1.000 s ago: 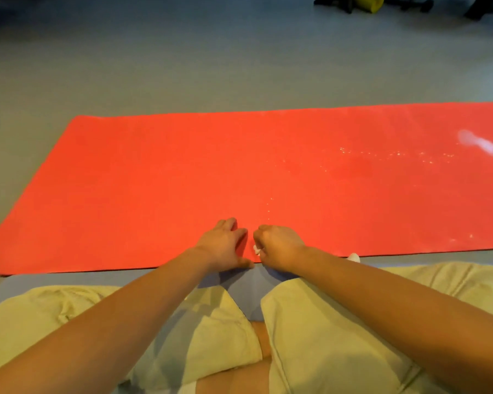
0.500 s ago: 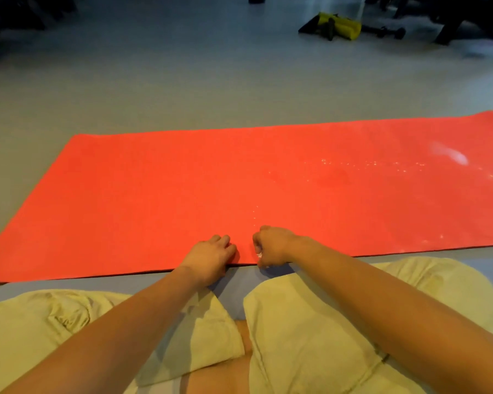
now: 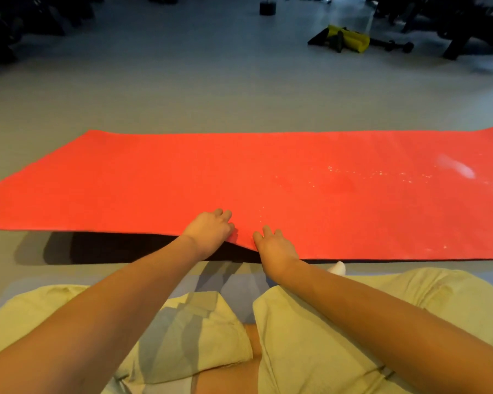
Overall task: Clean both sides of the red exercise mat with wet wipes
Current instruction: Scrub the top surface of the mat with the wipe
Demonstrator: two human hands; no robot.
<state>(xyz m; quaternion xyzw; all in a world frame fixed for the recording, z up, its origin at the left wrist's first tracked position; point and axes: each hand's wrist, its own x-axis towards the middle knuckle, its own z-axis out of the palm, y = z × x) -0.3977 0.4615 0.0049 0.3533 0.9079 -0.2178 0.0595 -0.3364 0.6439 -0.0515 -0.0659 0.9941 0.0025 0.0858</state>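
so, the head camera, the only view: a long flat red exercise mat lies crosswise on the smooth grey floor, just in front of the seated person's knees. its right end runs out of the picture, so how far it goes cannot be told. pale specks and a whitish smear mark the mat's right part; what they are is not clear.

the left hand grips the near long edge, fingers curled over the top, thumb hidden beneath. that edge is raised off the floor from this hand leftward, with a dark shadow under it hiding the underside. the right hand is close beside it on the same edge, its fingers spread loosely on the mat's top; the thumb is out of sight, so whether it pinches the edge or only rests there cannot be told, nor whether anything is tucked in the palm.

a small white scrap peeks out behind the right forearm, mostly hidden; it cannot be identified. the person wears pale yellow-green cloth shorts and sits on a blue-grey padded surface, largely covered by legs and arms.

far back, a crumpled yellow bag and a dark dumbbell lie on the floor, and a dark round weight stands there, cut by the top edge. the corners are too dark to read.
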